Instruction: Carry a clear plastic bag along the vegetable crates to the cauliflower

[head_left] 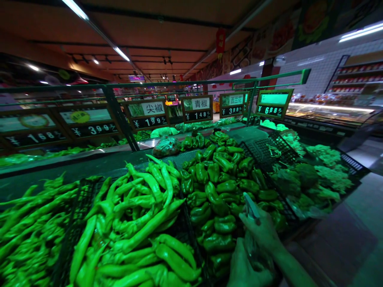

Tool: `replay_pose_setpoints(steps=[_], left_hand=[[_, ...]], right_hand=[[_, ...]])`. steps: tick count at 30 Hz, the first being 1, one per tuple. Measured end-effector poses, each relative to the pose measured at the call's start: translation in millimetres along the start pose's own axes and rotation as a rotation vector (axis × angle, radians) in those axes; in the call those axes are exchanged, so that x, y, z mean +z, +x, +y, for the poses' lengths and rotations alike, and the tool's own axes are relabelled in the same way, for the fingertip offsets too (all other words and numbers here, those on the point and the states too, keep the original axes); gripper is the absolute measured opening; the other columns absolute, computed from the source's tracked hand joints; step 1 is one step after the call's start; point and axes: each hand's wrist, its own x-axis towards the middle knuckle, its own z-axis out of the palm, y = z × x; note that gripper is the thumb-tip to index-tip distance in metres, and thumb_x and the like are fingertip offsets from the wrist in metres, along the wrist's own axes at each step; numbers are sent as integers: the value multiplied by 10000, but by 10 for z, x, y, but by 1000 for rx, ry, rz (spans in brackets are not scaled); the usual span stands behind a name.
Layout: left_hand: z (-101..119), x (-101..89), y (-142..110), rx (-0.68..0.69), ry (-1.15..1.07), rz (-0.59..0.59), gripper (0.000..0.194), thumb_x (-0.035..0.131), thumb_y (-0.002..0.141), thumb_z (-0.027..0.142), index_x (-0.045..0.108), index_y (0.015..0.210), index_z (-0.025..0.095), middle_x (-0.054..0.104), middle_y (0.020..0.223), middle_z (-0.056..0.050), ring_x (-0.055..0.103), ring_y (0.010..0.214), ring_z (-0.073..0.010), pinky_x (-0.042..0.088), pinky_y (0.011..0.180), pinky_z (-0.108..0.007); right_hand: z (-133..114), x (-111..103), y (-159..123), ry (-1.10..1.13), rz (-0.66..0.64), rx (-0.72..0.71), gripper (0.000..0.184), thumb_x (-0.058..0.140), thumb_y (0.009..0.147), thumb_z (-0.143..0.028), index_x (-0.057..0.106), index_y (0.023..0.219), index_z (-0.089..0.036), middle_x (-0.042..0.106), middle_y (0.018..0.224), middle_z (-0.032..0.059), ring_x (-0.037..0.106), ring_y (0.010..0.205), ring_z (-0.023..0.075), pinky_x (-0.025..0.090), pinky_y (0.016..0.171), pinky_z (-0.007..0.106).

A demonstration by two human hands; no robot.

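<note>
My left hand and my right hand meet at the lower middle, both gripping a thin clear plastic bag whose top sticks up between the fingers. They hover over the front of a pile of dark green bell peppers in a black mesh crate. Long light green peppers fill the crate to the left of my hands.
Thin green chillies lie far left, broccoli and cauliflower in crates to the right. Price signs hang on a green rail behind. A bagged vegetable rests on the back shelf. An aisle floor runs along the right.
</note>
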Motion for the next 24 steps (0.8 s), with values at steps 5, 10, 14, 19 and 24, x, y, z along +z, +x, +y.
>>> replay_pose_setpoints(steps=[5, 10, 14, 19, 24], left_hand=[[421, -125, 44, 48, 1, 106, 692, 924, 604, 303, 579, 1198, 221, 857, 1120, -114, 841, 1020, -342, 664, 894, -437], [825, -308, 173, 98, -36, 188, 876, 916, 637, 268, 458, 1382, 212, 819, 1303, -147, 806, 1182, -329, 621, 1048, -440], [1086, -417, 361, 116, 29, 242, 889, 947, 634, 279, 490, 1394, 212, 805, 1322, -139, 784, 1210, -338, 593, 1081, -473], [1320, -466, 568, 237, 28, 229, 941, 963, 616, 261, 513, 1442, 224, 767, 1395, -129, 755, 1274, -337, 574, 1121, -488], [1465, -457, 745, 318, -70, 131, 849, 907, 652, 254, 532, 1409, 171, 764, 1361, -163, 757, 1235, -336, 584, 1110, -506]], right_hand=[[-303, 124, 314, 75, -95, -82, 658, 798, 918, -506, 640, 1462, -174, 750, 1101, 54, 645, 754, 174, 609, 678, 326], [-630, 177, 676, 144, -119, -159, 886, 828, 925, -501, 461, 1674, -204, 720, 1287, 82, 591, 711, 128, 627, 709, 322], [-942, 194, 919, 182, -104, -237, 911, 860, 882, -502, 484, 1665, -226, 713, 1292, 75, 583, 705, 127, 634, 736, 332], [-1285, 136, 1145, 122, -44, -300, 898, 848, 857, -509, 518, 1640, -218, 721, 1291, 74, 661, 774, 151, 609, 798, 352], [-1419, 77, 1328, 107, 17, -378, 661, 845, 850, -484, 659, 1423, -212, 737, 1205, 45, 702, 906, 180, 611, 844, 345]])
